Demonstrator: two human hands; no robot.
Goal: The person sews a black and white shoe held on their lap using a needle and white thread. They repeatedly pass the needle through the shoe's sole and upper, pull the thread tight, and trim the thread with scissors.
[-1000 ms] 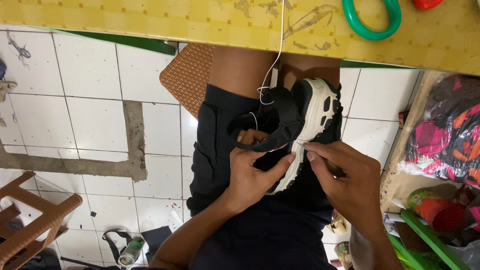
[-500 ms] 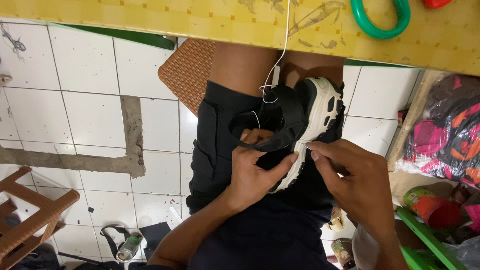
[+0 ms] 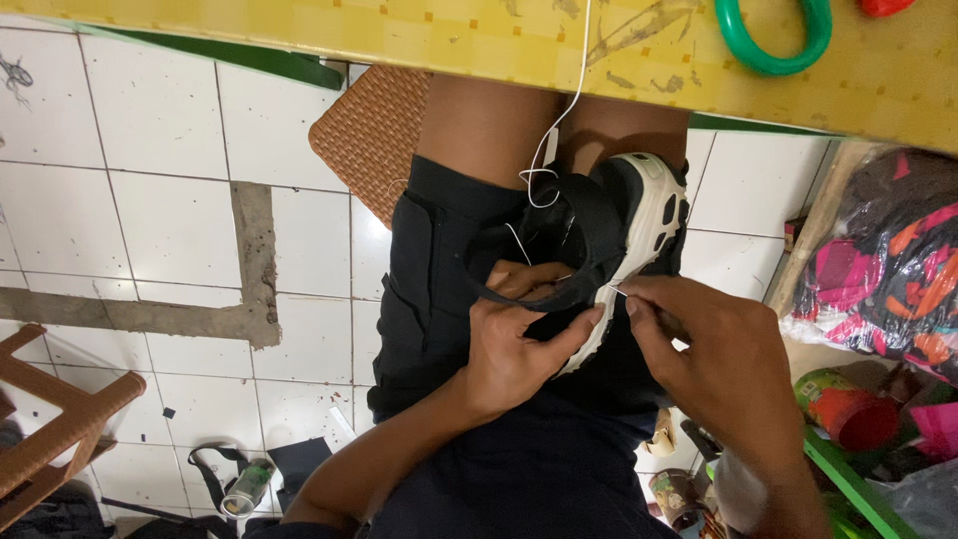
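The person is sitting with a black sandal with a white sole (image 3: 639, 240) resting on the lap, under the edge of the yellow counter (image 3: 299, 35). The left hand (image 3: 524, 349) is wrapping around the sole's edge, thumb and fingers pressing together on the sandal to steady it. At 3 o'clock from it, the right hand (image 3: 714, 364) is pinching a thin needle (image 3: 617, 290), its tip touching the seam where the black strap (image 3: 539, 294) meets the sole. A white thread (image 3: 559, 125) is running from the strap up toward 12 o'clock, over the counter. The stitching step seems to be in hand; the next move would likely call for pushing the needle through and drawing the thread taut while the left hand is bracing the sole.
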